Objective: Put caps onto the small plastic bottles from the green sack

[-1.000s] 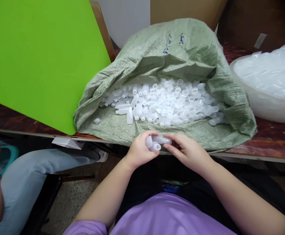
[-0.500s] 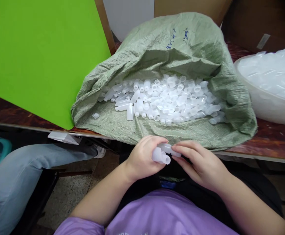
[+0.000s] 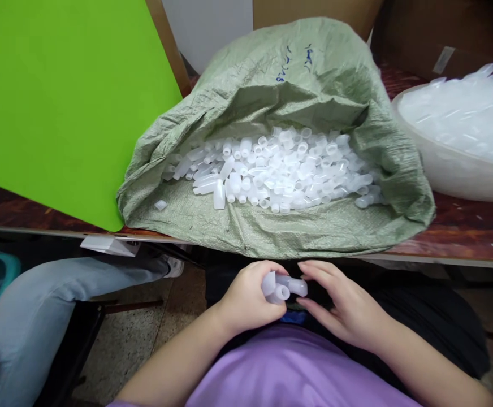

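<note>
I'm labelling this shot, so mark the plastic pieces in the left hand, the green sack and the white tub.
Plastic pieces [image 3: 297,287], head view: the exposed end of one.
Green sack [image 3: 272,229], head view: bare front flap.
White tub [image 3: 454,174], head view: outer wall.

Purple top [image 3: 280,373], lighter lavender where light hits, matte fabric, soft creases over the front, rounded outline. Sliver of same-purple sleeve [image 3: 123,404] at bottom edge, left arm; cuff detail too small to read. Left forearm [image 3: 178,359] bare, smooth, narrowing toward wrist. Right forearm [image 3: 424,359] same: bare, smooth, tapered. Left hand [image 3: 249,299] bare, rounded back. Right hand [image 3: 346,308] bare, slim tapering fingers; nails unclear. Black cloth [image 3: 433,322] beside right forearm, faint folds; can't tell if trousers.
</note>
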`<state>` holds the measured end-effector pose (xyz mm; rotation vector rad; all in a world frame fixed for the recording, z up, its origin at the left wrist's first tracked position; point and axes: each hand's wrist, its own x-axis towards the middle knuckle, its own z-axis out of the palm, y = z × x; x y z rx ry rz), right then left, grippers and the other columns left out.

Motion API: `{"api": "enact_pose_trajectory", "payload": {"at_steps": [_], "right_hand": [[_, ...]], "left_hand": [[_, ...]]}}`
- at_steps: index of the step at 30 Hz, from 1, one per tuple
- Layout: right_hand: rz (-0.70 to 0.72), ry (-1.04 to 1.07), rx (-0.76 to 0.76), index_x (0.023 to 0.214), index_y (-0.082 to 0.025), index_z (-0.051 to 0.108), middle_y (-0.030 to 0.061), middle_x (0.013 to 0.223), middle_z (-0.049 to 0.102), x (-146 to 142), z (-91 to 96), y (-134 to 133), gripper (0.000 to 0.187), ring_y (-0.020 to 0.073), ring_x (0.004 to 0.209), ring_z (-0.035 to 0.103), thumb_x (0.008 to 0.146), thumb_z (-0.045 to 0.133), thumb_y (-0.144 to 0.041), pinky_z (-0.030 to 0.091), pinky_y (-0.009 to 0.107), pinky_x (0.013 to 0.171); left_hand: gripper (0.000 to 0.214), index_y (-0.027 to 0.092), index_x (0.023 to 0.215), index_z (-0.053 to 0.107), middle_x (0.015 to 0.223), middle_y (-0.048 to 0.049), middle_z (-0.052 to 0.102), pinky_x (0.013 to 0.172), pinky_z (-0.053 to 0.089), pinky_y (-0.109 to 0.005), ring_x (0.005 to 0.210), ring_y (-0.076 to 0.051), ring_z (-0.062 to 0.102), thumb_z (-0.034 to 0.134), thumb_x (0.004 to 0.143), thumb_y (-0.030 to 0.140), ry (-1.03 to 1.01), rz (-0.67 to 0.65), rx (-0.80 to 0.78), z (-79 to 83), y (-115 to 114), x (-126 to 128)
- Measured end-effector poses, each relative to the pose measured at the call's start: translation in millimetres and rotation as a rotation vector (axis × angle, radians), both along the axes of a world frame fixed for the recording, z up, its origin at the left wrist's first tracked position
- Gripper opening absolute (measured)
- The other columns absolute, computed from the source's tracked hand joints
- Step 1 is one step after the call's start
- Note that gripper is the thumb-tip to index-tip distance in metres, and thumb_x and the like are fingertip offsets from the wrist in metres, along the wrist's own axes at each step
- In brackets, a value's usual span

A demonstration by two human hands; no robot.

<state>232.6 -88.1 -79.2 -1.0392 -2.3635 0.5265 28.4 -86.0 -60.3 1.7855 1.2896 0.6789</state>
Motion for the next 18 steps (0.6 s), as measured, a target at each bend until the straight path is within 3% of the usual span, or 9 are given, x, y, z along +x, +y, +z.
{"api": "enact_pose_trajectory", "payload": {"at_steps": [2, 4, 6, 8, 11, 14, 18], "right_hand": [[0.032, -0.031, -0.01, 0.115, -0.019, 0.049, 0.0091, 0.104, 0.061, 0.7, -0.4, -1.0, 0.027, 0.0163, 0.091, 0.06, 0.09, 0.041, -0.025, 0.05, 0.029, 0.075], [0.014, -0.113, -0.144, 0.093, -0.019, 0.057, 0.0038, 0.078, 0.063, -0.5, -0.4, -1.3, 0.023, 0.014, 0.07, 0.061, 0.092, 0.037, -0.03, 0.049, 0.026, 0.063], [-0.061, -0.147, -0.264, 0.077, -0.019, 0.057, 0.0016, 0.064, 0.059, -1.8, -0.4, -1.1, 0.034, 0.0131, 0.06, 0.058, 0.092, 0.033, -0.037, 0.047, 0.025, 0.055], [-0.114, -0.104, -0.264, 0.087, -0.019, 0.059, 0.0048, 0.079, 0.063, -1.7, -0.7, -1.3, 0.032, 0.0145, 0.069, 0.06, 0.091, 0.036, -0.041, 0.049, 0.026, 0.06], [-0.07, -0.055, -0.153, 0.111, -0.017, 0.051, 0.0103, 0.103, 0.061, -0.1, -2.5, -3.1, 0.033, 0.0179, 0.088, 0.06, 0.087, 0.045, -0.039, 0.05, 0.03, 0.073], [-0.016, -0.103, -0.164, 0.1, -0.017, 0.054, 0.0064, 0.084, 0.062, -1.5, -7.0, -6.0, 0.022, 0.0162, 0.076, 0.059, 0.09, 0.04, -0.03, 0.048, 0.029, 0.067], [-0.099, -0.135, -0.198, 0.092, -0.015, 0.053, 0.0063, 0.078, 0.059, -8.2, -19.9, -7.3, 0.022, 0.0161, 0.071, 0.056, 0.091, 0.036, -0.029, 0.046, 0.029, 0.065]], "left_hand": [[0.033, 0.019, 0.089, 0.06, 0.084, -0.0005, 0.064, 0.069, 0.048, -0.025, 0.074, -0.014, 0.059, 0.058, 0.056, 0.015, -0.004, -0.008, -0.08, -2.4, -0.2, 1.5], [0.032, 0.019, 0.088, 0.06, 0.083, -0.0003, 0.064, 0.067, 0.047, -0.024, 0.073, -0.014, 0.058, 0.058, 0.056, 0.015, 0.009, -0.01, -0.113, -5.3, -0.7, 3.1], [0.032, 0.019, 0.087, 0.06, 0.083, -0.0004, 0.064, 0.067, 0.046, -0.025, 0.074, -0.015, 0.057, 0.057, 0.055, 0.015, 0.041, -0.011, -0.122, -8.2, -1.0, 4.6], [0.031, 0.018, 0.086, 0.06, 0.081, -0.0002, 0.063, 0.066, 0.045, -0.024, 0.072, -0.014, 0.057, 0.056, 0.055, 0.014, 0.06, -0.006, -0.148, -10.9, -0.7, 5.5], [0.03, 0.018, 0.085, 0.06, 0.078, 0.0008, 0.063, 0.06, 0.044, -0.022, 0.065, -0.012, 0.055, 0.056, 0.055, 0.014, 0.031, 0.011, -0.231, -14.0, 0.4, 7.0], [0.03, 0.018, 0.085, 0.059, 0.075, 0.0019, 0.062, 0.055, 0.042, -0.02, 0.06, -0.01, 0.052, 0.056, 0.055, 0.014, -0.001, -0.003, -0.299, -16.6, 0.9, 9.5], [0.031, 0.018, 0.086, 0.059, 0.074, 0.0014, 0.061, 0.055, 0.042, -0.021, 0.062, -0.011, 0.052, 0.058, 0.055, 0.016, 0.034, 0.02, -0.323, -21.8, 0.1, 14.1]]}}
